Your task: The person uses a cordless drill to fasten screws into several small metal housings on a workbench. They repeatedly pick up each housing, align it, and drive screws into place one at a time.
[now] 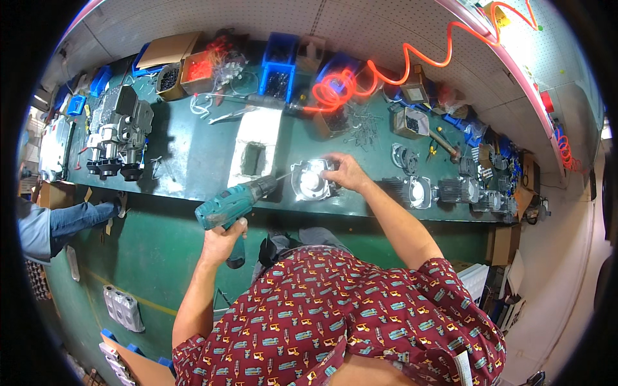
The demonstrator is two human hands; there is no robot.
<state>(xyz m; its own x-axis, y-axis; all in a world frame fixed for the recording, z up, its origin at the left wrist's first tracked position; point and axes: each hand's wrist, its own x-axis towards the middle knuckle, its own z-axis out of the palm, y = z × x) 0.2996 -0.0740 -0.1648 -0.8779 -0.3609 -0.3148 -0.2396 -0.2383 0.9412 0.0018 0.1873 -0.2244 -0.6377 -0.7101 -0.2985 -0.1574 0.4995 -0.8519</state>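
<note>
My left hand (pixel 224 240) is closed round the handle of a teal cordless drill (pixel 226 207), held over the bench's front edge with its chuck pointing right. A thin bit reaches from the chuck to the left side of a silvery metal housing (pixel 308 183) with a round centre, lying on the bench. On the housing's right side, my right hand (pixel 347 174) grips the rim with bent fingers; the fingertips are partly hidden. Just left of the housing lies a white foam block (pixel 261 138) with a square hole.
Finned motor parts (pixel 418 193) line the bench (pixel 183 174) at the right. A large metal assembly (pixel 121 132) stands at the left. Blue bins (pixel 278 82) and boxes of small parts run along the back, below a coiled orange air hose (pixel 405 64). Another person's leg (pixel 84 219) shows at far left.
</note>
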